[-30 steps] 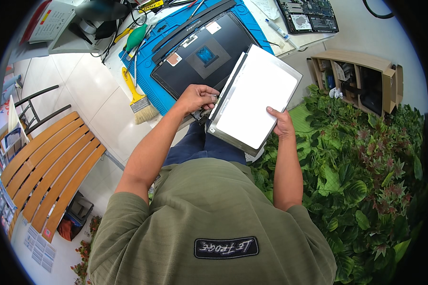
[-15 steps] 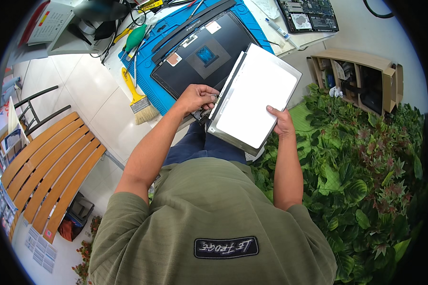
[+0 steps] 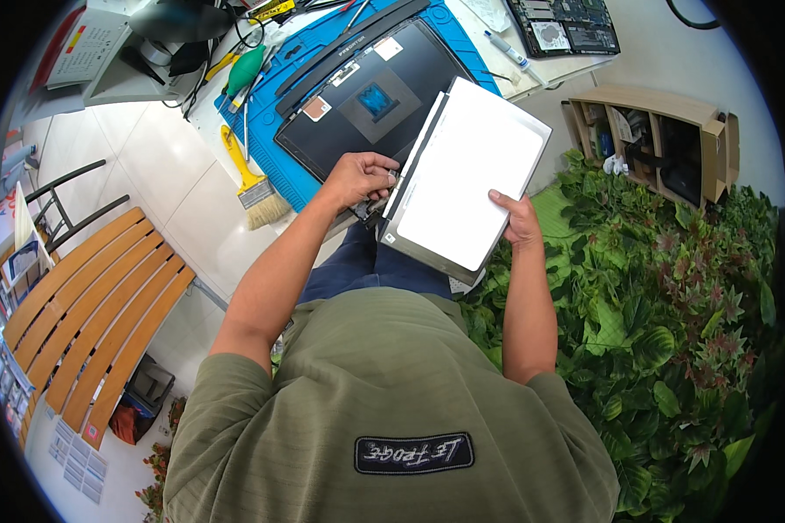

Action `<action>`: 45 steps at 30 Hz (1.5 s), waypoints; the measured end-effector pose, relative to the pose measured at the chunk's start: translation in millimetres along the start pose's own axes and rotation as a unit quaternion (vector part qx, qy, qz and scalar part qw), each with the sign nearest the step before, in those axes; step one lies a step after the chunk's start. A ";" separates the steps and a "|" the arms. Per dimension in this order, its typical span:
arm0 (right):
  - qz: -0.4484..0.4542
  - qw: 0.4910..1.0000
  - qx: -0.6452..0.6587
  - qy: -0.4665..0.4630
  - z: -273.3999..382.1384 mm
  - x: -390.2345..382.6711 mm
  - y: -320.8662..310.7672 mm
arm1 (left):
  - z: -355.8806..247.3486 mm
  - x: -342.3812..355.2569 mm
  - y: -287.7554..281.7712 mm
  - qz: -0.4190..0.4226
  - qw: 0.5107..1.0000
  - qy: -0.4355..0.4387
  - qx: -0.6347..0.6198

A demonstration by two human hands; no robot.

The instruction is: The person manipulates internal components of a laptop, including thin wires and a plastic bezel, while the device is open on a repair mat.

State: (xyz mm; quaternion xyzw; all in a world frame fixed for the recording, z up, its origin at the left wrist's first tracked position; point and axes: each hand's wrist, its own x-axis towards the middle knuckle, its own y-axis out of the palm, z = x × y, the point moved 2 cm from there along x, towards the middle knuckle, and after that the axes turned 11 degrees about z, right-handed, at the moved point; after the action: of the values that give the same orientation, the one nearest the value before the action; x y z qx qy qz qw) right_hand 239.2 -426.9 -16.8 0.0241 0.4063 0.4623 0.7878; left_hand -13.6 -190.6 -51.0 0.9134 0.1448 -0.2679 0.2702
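A laptop display panel (image 3: 475, 174), its white back facing up and a dark strip along its left edge, is held tilted over my lap at the table's near edge. My right hand (image 3: 520, 218) grips its right side, thumb on the white face and the other fingers hidden beneath. At the dark strip, my left hand (image 3: 363, 180) is closed in a pinch; what lies between the fingertips is too small to make out. Just beyond lies a black laptop lid (image 3: 384, 96) without its panel, on a blue work mat (image 3: 292, 166).
A yellow-handled brush (image 3: 251, 187) overhangs the table's left edge, near a green air blower (image 3: 247, 70). An opened laptop base (image 3: 567, 35) and a white tube (image 3: 508, 50) sit at the far right. A wooden bench (image 3: 100, 314) stands left; leafy plants (image 3: 637, 305) fill the right.
Both hands keep nearly the same hold on the display panel. Only a very slight shift of the panel and the whole view shows.
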 end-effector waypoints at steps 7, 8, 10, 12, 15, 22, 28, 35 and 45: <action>-0.007 1.000 0.007 -0.005 1.8 0.3 4.8 | -3.7 -2.2 2.6 -0.022 1.000 0.019 0.009; -0.008 1.000 0.007 -0.004 1.3 0.5 4.4 | -3.6 -2.0 2.9 -0.024 0.999 0.022 0.010; -0.007 1.000 0.008 -0.003 1.7 1.4 5.4 | -0.3 -1.2 2.0 -0.027 0.999 0.028 0.001; -0.008 1.000 0.009 -0.002 2.0 1.5 5.9 | 0.5 -0.6 1.3 -0.028 0.999 0.032 -0.004; -0.005 1.000 0.007 0.001 2.2 2.3 6.3 | -1.0 -1.0 1.7 -0.029 0.999 0.037 -0.005; 0.001 1.000 0.003 0.009 4.4 4.0 6.3 | -2.2 -0.8 1.7 -0.037 0.998 0.050 0.012; 0.001 1.000 0.006 0.006 5.2 5.6 8.2 | -3.9 -1.3 1.9 -0.039 0.998 0.052 0.018; 0.000 1.000 0.004 0.003 8.0 5.8 12.3 | -8.6 -2.4 3.9 -0.042 0.998 0.048 0.024; -0.011 1.000 -0.013 0.003 15.8 4.7 19.2 | -12.5 -2.6 7.5 -0.060 0.993 0.050 0.093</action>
State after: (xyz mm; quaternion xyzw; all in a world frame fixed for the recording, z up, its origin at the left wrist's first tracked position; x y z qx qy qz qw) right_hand 237.2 -407.1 -1.2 0.0080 0.4030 0.4589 0.7918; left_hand -7.5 -189.9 -37.5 0.9365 0.1875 -0.2497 0.1594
